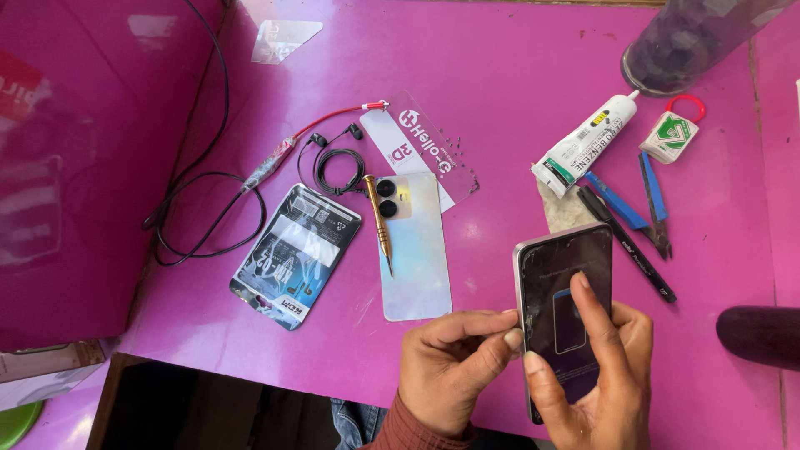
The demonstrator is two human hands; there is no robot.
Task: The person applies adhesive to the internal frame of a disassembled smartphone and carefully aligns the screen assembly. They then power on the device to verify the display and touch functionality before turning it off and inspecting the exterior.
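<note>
The pink tabletop (517, 75) carries everything. Near its front edge both hands hold a smartphone (567, 308) with a dark screen that faces up and shows a dim picture. The left hand (454, 367) grips the phone's left edge, its fingers (492, 321) pressed together along the side, the thumb tip at the rim. The right hand (600, 383) supports the phone from below, and its index finger lies stretched flat on the glass.

Left of the hands lies an iridescent back cover (412, 250) with two round camera holes, apart from the phone, so the phone seems to be open at the back; I cannot see its back side. A brass screwdriver (379, 223) lies on the cover's left edge. Beside it are a grey accessory pouch (296, 254), black earphones (337, 162) and a clear screen protector sheet (425, 150). To the right are a white glue tube (583, 146), blue-handled pliers (654, 200) and a black pen (625, 242).
</note>
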